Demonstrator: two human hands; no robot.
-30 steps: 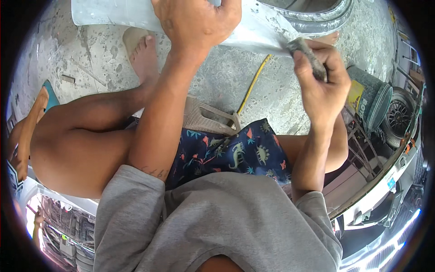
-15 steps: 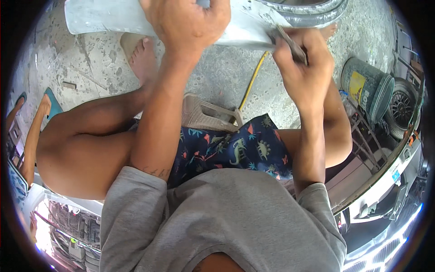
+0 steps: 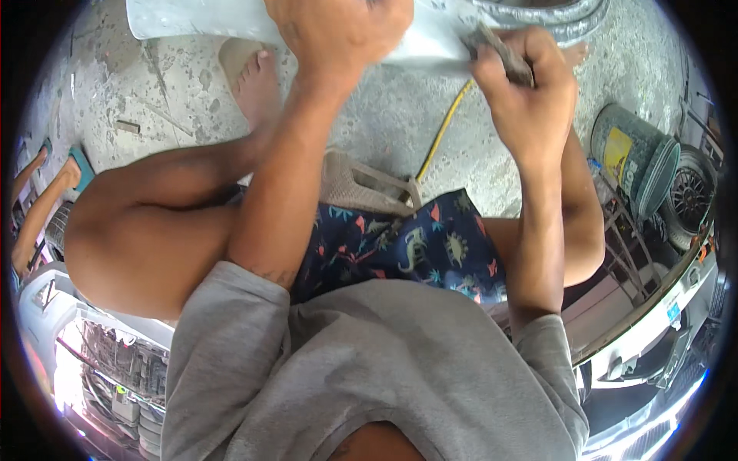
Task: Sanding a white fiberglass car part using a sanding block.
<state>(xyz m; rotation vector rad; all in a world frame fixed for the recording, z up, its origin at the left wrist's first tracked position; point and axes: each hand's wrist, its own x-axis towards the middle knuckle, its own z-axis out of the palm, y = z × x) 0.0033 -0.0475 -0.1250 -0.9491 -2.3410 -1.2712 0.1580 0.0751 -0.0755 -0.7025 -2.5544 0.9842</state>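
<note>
A long pale grey-white panel [image 3: 204,18] with a smooth, patchy surface lies across the top of the view. My left hand [image 3: 342,32] is closed over its middle; the fingertips are cut off by the upper edge. My right hand [image 3: 530,92] pinches a worn, dark grey flat piece [image 3: 503,58] that looks like folded sandpaper. That piece's far end meets the panel near its right part. Just beyond it, a silvery curved rim [image 3: 542,15] rings a dark opening.
A yellow cord [image 3: 444,131] runs along the stained concrete floor toward a beige plastic stool [image 3: 361,184] under me. At right stand a dirty bucket [image 3: 634,157] and a wheel [image 3: 690,192]. Another person's leg [image 3: 50,196] shows at far left. A wood scrap [image 3: 127,126] lies on the floor.
The whole view has shifted, so the panel and both hands sit higher and farther right. The grey piece now shows more of its flat face. At far left, the other person's hand has left view.
</note>
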